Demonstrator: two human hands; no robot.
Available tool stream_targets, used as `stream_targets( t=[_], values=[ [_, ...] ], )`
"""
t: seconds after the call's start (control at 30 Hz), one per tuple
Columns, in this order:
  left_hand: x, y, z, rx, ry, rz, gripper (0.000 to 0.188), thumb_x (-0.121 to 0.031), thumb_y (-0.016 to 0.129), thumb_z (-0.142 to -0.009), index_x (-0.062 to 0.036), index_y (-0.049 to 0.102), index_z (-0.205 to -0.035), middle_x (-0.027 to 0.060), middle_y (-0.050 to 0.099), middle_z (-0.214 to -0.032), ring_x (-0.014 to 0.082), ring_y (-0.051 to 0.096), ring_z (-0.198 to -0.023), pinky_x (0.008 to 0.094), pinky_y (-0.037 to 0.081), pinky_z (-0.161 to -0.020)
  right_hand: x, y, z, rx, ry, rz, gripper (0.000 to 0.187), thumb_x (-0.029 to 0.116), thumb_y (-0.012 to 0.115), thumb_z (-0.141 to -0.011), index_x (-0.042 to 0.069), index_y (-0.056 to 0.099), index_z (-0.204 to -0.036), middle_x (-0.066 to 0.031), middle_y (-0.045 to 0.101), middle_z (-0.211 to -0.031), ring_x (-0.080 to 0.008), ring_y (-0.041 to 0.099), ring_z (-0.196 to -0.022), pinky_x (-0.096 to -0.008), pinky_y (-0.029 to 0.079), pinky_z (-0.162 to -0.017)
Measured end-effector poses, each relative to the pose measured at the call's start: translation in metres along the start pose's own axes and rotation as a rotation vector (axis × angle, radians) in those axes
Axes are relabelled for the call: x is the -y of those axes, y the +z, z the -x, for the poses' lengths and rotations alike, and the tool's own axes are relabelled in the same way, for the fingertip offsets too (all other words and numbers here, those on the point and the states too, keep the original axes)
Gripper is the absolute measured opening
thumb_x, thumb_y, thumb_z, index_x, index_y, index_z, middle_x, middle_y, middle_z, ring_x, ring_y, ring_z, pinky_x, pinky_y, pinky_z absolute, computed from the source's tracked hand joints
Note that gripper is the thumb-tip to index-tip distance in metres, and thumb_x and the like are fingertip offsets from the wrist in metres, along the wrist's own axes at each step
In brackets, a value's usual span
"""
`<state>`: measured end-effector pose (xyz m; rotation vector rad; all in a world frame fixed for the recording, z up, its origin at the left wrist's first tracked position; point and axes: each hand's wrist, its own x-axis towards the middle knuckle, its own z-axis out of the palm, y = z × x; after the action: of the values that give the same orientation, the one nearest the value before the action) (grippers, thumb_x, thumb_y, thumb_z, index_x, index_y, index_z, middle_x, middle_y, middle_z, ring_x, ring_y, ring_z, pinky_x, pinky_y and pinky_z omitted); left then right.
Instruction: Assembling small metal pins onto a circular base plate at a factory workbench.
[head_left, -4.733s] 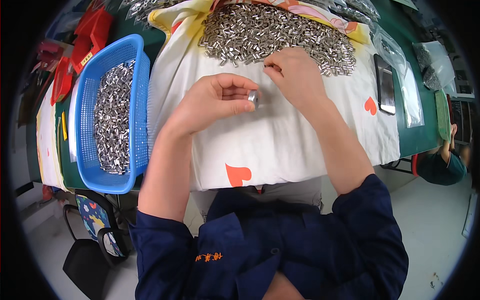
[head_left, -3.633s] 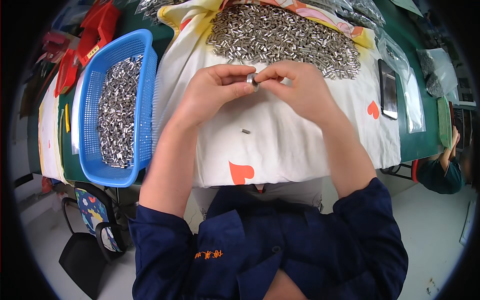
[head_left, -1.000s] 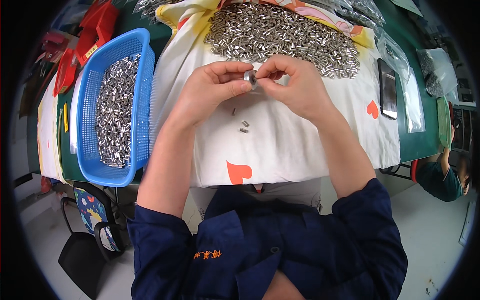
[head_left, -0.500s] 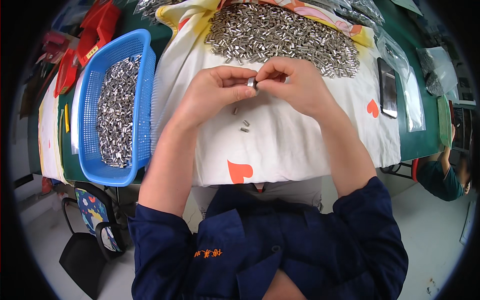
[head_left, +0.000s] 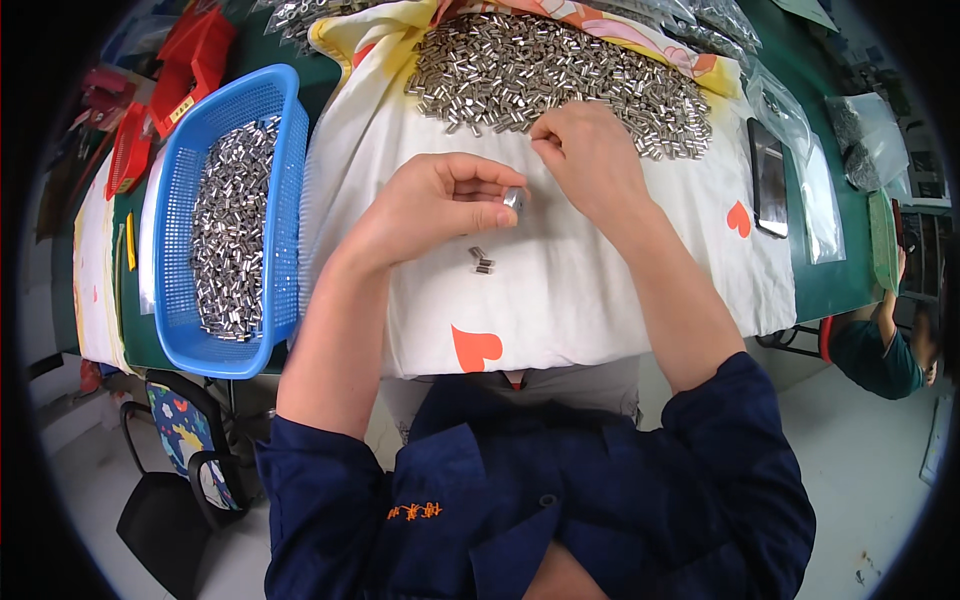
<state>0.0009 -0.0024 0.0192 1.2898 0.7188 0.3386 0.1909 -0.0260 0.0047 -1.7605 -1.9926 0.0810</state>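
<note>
Metal piece (head_left: 513, 198): silver, short and round-looking; held over the white cloth (head_left: 590, 310) near its middle, at the fingertips of the left hand (head_left: 425, 210).
Left hand: closed in a pinch, thumb below and forefinger above the piece, other fingers curled in behind.
Right hand (head_left: 592, 155): at the near edge of the pile (head_left: 560, 75), thumb and forefinger drawn close together; cannot tell from this angle whether gripping a cylinder or bare.
Pile: many small silver cylinders, heaped at the far end of the cloth.
Loose cylinders (head_left: 482, 267): a small cluster lying on the cloth, nearer the body than the left hand.
Basket (head_left: 284, 220): blue plastic, left of the cloth, with many more small cylinders inside.
Feel of the metal piece: judging by looks, hard and stiff, light enough for a fingertip pinch, with little risk of breaking; probably smooth and apt to slip or roll.
Feel of the cylinders: likely very light, rigid and slick, easily scattered.
Where to hold: the metal piece by its outer edge, thumb opposite forefinger; a cylinder across its sides, near the middle, with bare fingertips.
</note>
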Motion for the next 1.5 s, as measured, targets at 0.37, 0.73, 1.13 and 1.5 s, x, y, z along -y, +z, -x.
stream_targets(
  t=[0.37, 0.73, 1.13, 1.5],
  values=[
    [0.006, -0.007, -0.007, -0.199, 0.124, 0.19, 0.031, 0.0, 0.062, -0.074, 0.0023, 0.055, -0.105, 0.0064, 0.062, -0.087, 0.0098, 0.058, -0.079, 0.0207, 0.046, -0.072, 0.023, -0.03, 0.003, 0.134, 0.161, -0.573, 0.009, 0.01, 0.057, -0.072, 0.004, 0.062, -0.076, -0.0082, 0.06, -0.074, -0.021, 0.056, -0.07, -0.0302, 0.045, -0.066],
    [0.005, -0.001, -0.009, -0.25, 0.113, 0.156, 0.03, 0.0, 0.062, -0.074, 0.004, 0.055, -0.104, 0.009, 0.063, -0.086, 0.012, 0.06, -0.079, 0.0209, 0.047, -0.073, 0.028, -0.016, 0.012, -0.063, -0.127, -0.325, 0.009, 0.008, 0.058, -0.072, 0.003, 0.062, -0.079, -0.0085, 0.062, -0.076, -0.0199, 0.059, -0.067, -0.0279, 0.047, -0.06],
    [0.001, -0.003, -0.003, -0.154, 0.022, 0.134, 0.03, -0.001, 0.065, -0.072, 0.0028, 0.058, -0.101, 0.0066, 0.063, -0.086, 0.01, 0.059, -0.078, 0.0199, 0.046, -0.071, 0.013, -0.025, 0.001, 0.335, 0.156, -0.69, 0.014, 0.009, 0.06, -0.071, 0.004, 0.063, -0.085, -0.0049, 0.062, -0.073, -0.0112, 0.058, -0.062, -0.0238, 0.045, -0.058],
    [0.001, 0.0, -0.003, -0.105, 0.041, -0.006, 0.03, 0.003, 0.064, -0.07, 0.0012, 0.058, -0.1, 0.0028, 0.061, -0.086, 0.0066, 0.057, -0.075, 0.019, 0.046, -0.065, 0.005, 0.006, 0.001, -0.092, -0.108, 0.016, 0.011, 0.01, 0.059, -0.072, 0.007, 0.064, -0.081, -0.0076, 0.058, -0.077, -0.0248, 0.052, -0.079, -0.0341, 0.041, -0.074]
  ],
)
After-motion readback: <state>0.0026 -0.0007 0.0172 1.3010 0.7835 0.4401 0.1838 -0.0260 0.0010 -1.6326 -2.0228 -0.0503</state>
